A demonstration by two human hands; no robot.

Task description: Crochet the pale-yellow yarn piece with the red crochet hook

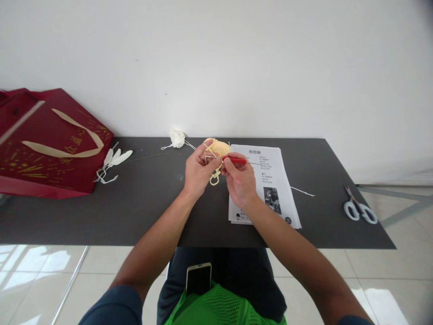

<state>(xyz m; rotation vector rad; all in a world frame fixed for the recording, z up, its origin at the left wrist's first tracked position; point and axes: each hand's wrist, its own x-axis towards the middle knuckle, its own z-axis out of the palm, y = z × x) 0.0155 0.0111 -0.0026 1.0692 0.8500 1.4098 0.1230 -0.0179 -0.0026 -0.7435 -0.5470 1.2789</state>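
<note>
Above the middle of the dark table, my two hands meet over some yarn work. My right hand (239,180) is closed around the red handle of a crochet hook (237,160), whose tip points left. My left hand (200,169) pinches yarn (215,177), with a strand running over its raised forefinger. Small pale yellow loops hang between the hands. Just behind them lies a yellow ball of yarn (219,147). The exact stitch at the fingertips is too small to make out.
Printed sheets (280,171) lie under my right wrist. Scissors (359,208) rest at the right end of the table (152,216). White yarn (177,137) sits near the wall. White crocheted pieces (117,159) lie beside a red bag (64,149). A phone (199,278) is on my lap.
</note>
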